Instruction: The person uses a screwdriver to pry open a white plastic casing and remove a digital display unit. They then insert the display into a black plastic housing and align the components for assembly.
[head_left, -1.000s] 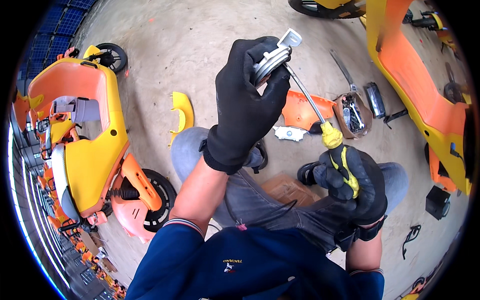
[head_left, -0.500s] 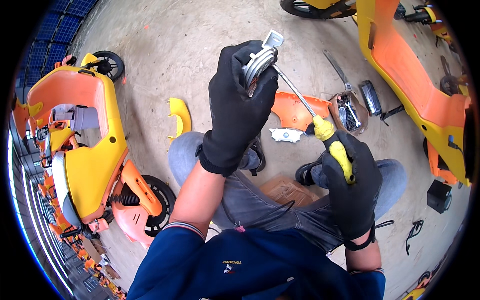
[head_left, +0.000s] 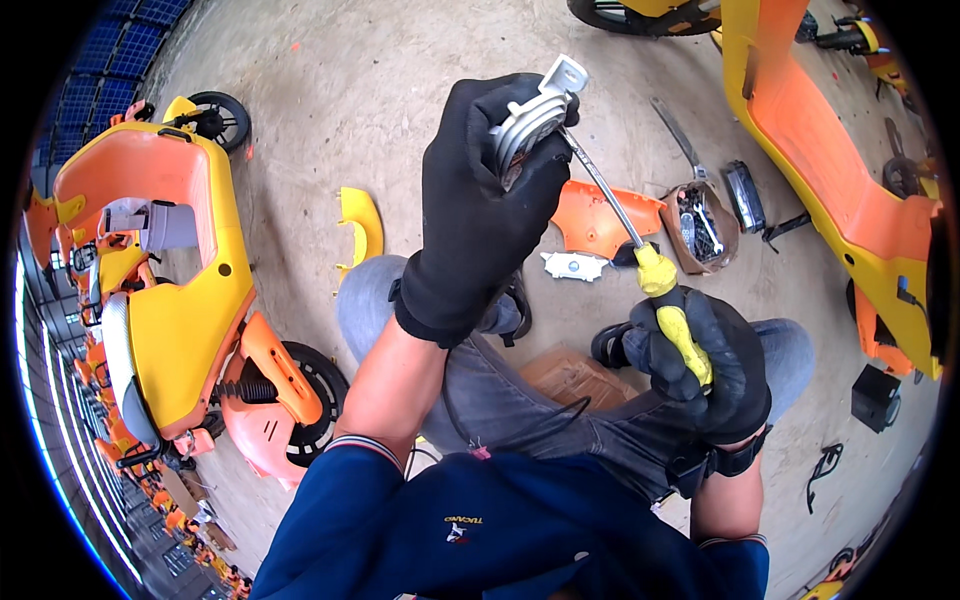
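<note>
1 head view, steep downward fisheye, close over gloved hands (edges bent)

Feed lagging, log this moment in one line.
left hand: grips round silver metal part | right hand: grips yellow-handled screwdriver, tip at part | seated on concrete floor

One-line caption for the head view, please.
Gloved left hand grips a silver metal part while the gloved right hand drives a yellow-handled screwdriver into it.

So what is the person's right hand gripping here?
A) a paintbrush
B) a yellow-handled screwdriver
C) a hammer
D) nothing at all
B: the gloved right hand wraps the yellow handle of a screwdriver, whose shaft runs up to the grey metal part held in the left hand.
</note>
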